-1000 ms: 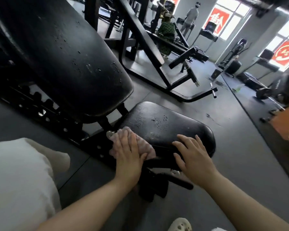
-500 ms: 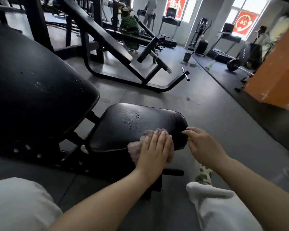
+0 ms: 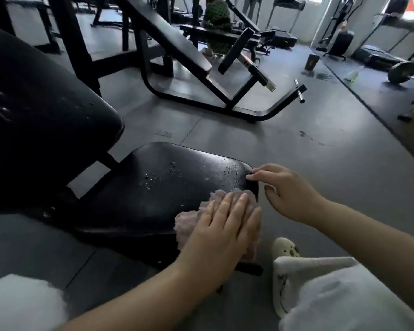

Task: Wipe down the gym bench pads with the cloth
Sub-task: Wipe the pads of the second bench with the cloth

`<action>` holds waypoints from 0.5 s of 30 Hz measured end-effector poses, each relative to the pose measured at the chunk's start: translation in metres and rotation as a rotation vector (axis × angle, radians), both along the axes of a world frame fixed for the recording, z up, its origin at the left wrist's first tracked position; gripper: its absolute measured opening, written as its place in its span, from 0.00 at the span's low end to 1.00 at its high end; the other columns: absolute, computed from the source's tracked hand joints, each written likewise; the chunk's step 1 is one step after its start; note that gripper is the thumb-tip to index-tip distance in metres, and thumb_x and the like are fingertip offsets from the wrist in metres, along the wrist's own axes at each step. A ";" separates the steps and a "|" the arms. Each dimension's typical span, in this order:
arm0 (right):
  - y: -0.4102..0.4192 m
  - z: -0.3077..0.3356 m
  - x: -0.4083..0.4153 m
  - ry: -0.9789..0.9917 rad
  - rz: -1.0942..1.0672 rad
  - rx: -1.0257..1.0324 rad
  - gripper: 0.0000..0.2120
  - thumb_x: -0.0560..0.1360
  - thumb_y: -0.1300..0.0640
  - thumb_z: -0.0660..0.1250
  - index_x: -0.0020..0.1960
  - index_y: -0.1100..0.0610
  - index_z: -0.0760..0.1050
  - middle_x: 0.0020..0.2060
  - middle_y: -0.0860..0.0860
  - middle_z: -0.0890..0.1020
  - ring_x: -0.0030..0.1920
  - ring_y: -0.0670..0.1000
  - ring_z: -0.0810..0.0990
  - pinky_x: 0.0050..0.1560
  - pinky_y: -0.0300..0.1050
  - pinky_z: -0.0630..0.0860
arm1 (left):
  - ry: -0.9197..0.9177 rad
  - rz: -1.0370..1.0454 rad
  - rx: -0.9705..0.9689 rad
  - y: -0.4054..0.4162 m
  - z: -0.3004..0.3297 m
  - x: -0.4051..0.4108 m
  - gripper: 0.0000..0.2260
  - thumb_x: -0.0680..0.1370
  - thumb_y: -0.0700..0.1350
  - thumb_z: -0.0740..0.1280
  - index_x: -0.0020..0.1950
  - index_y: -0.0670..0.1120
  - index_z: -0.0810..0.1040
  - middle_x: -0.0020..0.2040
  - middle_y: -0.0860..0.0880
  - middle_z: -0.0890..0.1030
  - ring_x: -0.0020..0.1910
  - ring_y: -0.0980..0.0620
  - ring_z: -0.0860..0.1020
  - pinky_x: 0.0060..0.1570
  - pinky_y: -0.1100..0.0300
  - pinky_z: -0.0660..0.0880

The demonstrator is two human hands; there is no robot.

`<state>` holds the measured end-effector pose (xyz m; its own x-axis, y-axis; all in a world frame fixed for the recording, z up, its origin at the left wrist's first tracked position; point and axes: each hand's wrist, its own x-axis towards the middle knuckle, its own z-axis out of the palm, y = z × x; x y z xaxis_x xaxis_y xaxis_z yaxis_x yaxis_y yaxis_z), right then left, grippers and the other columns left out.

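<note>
The black seat pad [image 3: 158, 187] of the bench lies in front of me, with water drops on its top. Its big black back pad [image 3: 38, 120] rises at the left. A pinkish cloth [image 3: 189, 218] lies over the seat pad's near right corner. My left hand [image 3: 222, 228] presses flat on the cloth with straight fingers. My right hand [image 3: 287, 192] is at the pad's right corner, its fingertips touching the edge and the thumb apart below.
Black bench frame bars run under the pads. Another black machine [image 3: 191, 68] stands on the grey floor behind. My white trouser legs [image 3: 344, 295] and a cream clog [image 3: 286, 249] are at the bottom right. A barbell plate [image 3: 400, 72] lies far right.
My left hand has slid the cloth rightward along the seat pad's near edge to its right corner. My right hand has moved from the pad's near side to its right corner.
</note>
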<state>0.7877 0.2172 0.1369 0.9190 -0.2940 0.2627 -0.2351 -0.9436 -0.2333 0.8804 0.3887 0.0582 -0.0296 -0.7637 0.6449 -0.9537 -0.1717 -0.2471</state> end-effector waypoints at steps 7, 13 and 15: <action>-0.033 0.011 0.007 -0.003 0.310 -0.065 0.28 0.68 0.59 0.46 0.54 0.57 0.82 0.41 0.52 0.79 0.44 0.57 0.78 0.50 0.43 0.72 | 0.076 0.439 0.097 0.000 0.003 -0.030 0.33 0.71 0.54 0.64 0.70 0.38 0.61 0.68 0.37 0.66 0.66 0.37 0.67 0.64 0.43 0.62; -0.054 0.026 0.002 0.121 0.477 0.072 0.22 0.73 0.67 0.54 0.61 0.55 0.78 0.53 0.53 0.79 0.57 0.53 0.74 0.59 0.47 0.70 | 0.188 0.903 0.259 -0.069 0.029 -0.066 0.37 0.70 0.61 0.67 0.66 0.35 0.64 0.61 0.35 0.75 0.59 0.37 0.76 0.58 0.42 0.73; -0.064 0.028 0.005 0.120 0.509 0.153 0.21 0.73 0.66 0.54 0.59 0.55 0.79 0.53 0.52 0.80 0.56 0.53 0.76 0.58 0.51 0.72 | 0.222 1.056 0.344 -0.098 0.040 -0.068 0.37 0.67 0.62 0.69 0.64 0.36 0.69 0.57 0.37 0.78 0.55 0.38 0.78 0.56 0.43 0.74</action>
